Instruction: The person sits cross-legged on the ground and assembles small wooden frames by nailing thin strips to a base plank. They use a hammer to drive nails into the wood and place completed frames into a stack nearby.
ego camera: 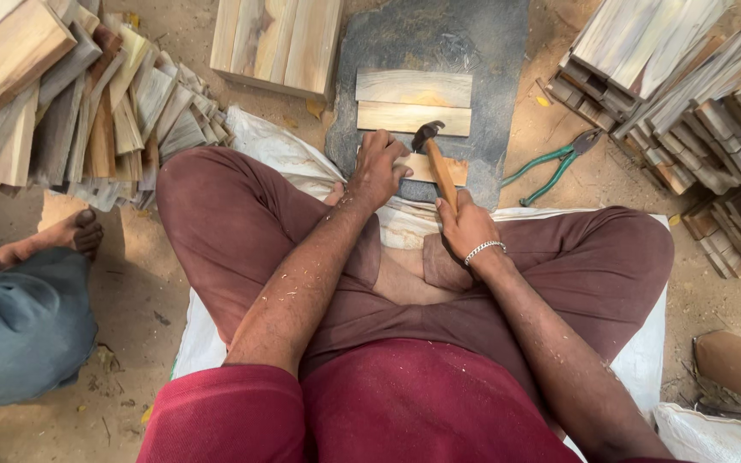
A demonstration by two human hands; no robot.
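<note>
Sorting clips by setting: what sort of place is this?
Likely an outdoor, ground-level woodworking spot: stacked wood slats on bare dirt, a stone slab as workbench, a hammer in the right hand.

packages: white woven sack (285, 159) under the sitter | labels, signs, screens: 0

Soft, even daylight; no glare, only faint shadows under the wood stacks (87, 103). Centre sharp. Wide-lens bowing at edges, slight softness in the corners.
</note>
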